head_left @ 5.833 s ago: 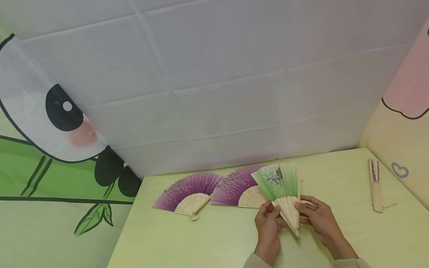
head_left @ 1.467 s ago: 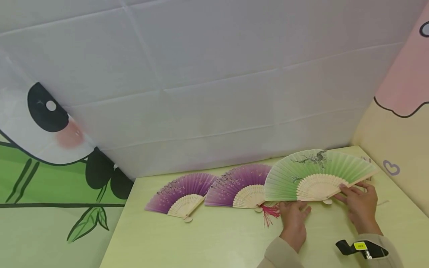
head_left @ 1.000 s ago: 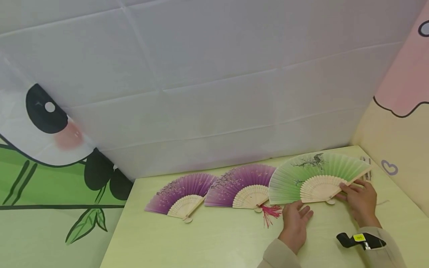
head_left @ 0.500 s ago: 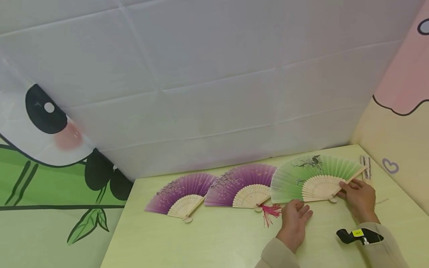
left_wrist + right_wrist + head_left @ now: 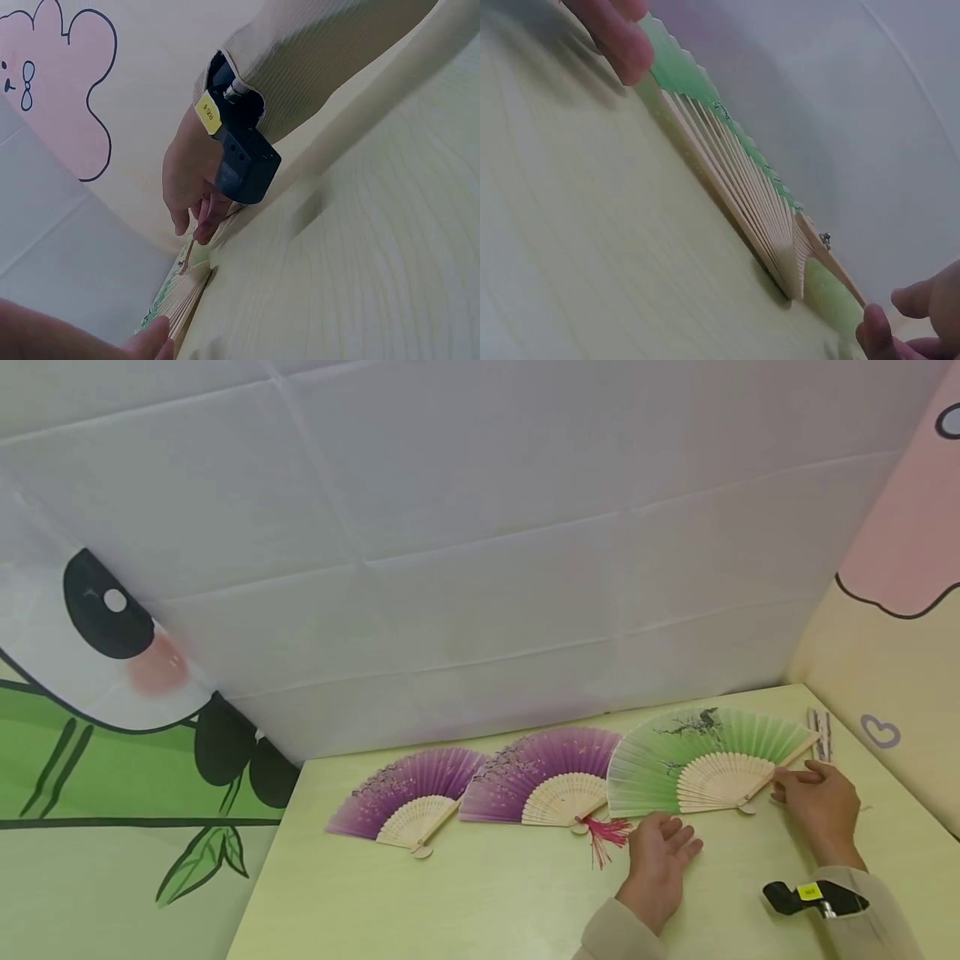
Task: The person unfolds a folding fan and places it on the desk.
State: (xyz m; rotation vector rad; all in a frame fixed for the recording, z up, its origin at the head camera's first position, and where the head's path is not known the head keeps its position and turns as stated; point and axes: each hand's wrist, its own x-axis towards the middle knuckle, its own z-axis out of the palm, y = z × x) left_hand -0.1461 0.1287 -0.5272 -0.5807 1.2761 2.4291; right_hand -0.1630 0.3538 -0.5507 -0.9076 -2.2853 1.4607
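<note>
A spread green folding fan with pale wooden ribs and a dark branch print lies toward the table's right side. My right hand is at its right outer rib; in the right wrist view the thumb stands apart from the finger beside the rib's end. By the fan's lower left edge is my left hand, palm turned up and fingers loose. Left of the green fan lies a spread purple fan with a red tassel, and another spread purple fan farther left.
A folded fan lies at the table's right end, partly hidden behind the right hand. The pale yellow table meets a white cloth wall at the back. Cartoon-printed walls stand at both sides.
The green fan, partly folded between both hands earlier, is now spread at the right. In the last half second the right hand has loosened and shifted slightly right; the left hand has barely moved.
</note>
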